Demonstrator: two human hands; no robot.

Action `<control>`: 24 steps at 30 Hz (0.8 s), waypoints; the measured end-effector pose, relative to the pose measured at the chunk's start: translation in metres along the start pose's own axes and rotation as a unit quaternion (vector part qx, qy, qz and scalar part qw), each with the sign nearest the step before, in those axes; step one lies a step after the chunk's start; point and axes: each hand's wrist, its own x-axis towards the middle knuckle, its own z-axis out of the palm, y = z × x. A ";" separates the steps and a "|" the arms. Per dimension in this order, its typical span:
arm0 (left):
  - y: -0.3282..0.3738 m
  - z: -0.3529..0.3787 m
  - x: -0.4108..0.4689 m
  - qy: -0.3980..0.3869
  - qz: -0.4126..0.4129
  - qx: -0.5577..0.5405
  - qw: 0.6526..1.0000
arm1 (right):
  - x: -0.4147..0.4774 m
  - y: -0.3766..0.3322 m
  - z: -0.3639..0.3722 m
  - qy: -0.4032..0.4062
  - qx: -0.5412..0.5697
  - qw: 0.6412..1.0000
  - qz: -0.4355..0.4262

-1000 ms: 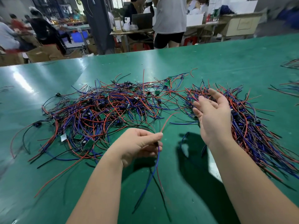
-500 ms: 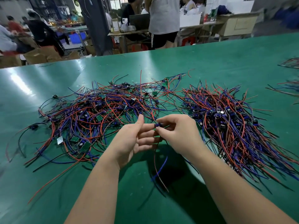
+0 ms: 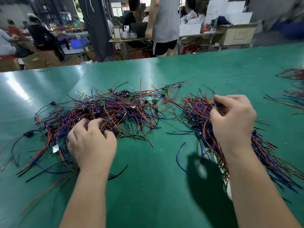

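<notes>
Both hands have parted from their meeting point at the centre of the table. The left hand now rests on the near edge of the tangled wire pile, fingers bent and spread, tips among the strands. Whether it grips any strand cannot be told. The right hand hangs over the sorted wire pile, thumb and forefinger drawn together. Blur hides what they pinch, if anything. Judgement: one wire unit is being deposited on the right while the next is sought on the left.
</notes>
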 end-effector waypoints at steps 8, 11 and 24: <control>-0.016 0.010 0.009 -0.141 -0.082 0.147 0.976 | -0.017 -0.010 0.016 -0.107 -0.049 0.993 0.021; -0.017 0.009 0.010 -0.093 -0.072 0.117 0.986 | -0.023 -0.014 0.022 -0.141 -0.033 0.989 0.022; 0.030 -0.007 -0.012 -0.156 0.046 -0.596 0.786 | -0.042 -0.032 0.040 -0.388 0.360 0.808 0.260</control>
